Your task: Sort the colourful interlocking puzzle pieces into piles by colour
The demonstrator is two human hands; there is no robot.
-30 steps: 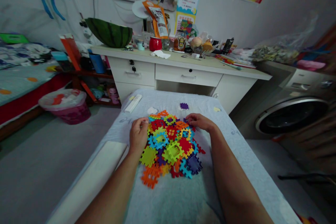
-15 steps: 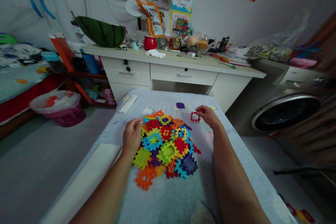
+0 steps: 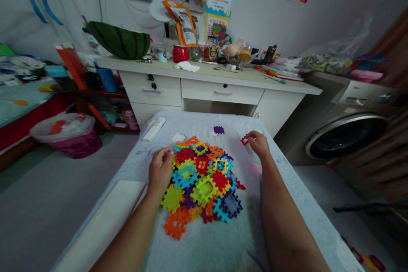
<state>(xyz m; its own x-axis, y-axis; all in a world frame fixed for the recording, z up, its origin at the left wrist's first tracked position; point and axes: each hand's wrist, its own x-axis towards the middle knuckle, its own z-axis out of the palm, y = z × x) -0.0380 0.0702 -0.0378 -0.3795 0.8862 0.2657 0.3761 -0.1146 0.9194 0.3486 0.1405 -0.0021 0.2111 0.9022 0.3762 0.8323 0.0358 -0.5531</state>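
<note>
A pile of coloured interlocking plastic tiles (image 3: 200, 178) lies in the middle of a table covered with a pale blue cloth (image 3: 207, 246). My left hand (image 3: 160, 170) rests curled against the pile's left edge, fingers bent on the tiles. My right hand (image 3: 259, 143) is off to the pile's upper right, pinching a small red tile (image 3: 245, 140) just above the cloth. A lone purple tile (image 3: 218, 129) lies farther back on the cloth.
A white stick-shaped object (image 3: 153, 129) and a small white piece (image 3: 178, 137) lie at the cloth's far left. Behind stands a white desk (image 3: 219, 89) crowded with a halved watermelon (image 3: 118, 40), a red mug and bottles. A washing machine (image 3: 347, 136) is right, a pink lined bin (image 3: 65, 134) left.
My right hand left the pile's top right with a red tile pinched in it and carried it right and away. My left hand stayed on the pile's left edge.
</note>
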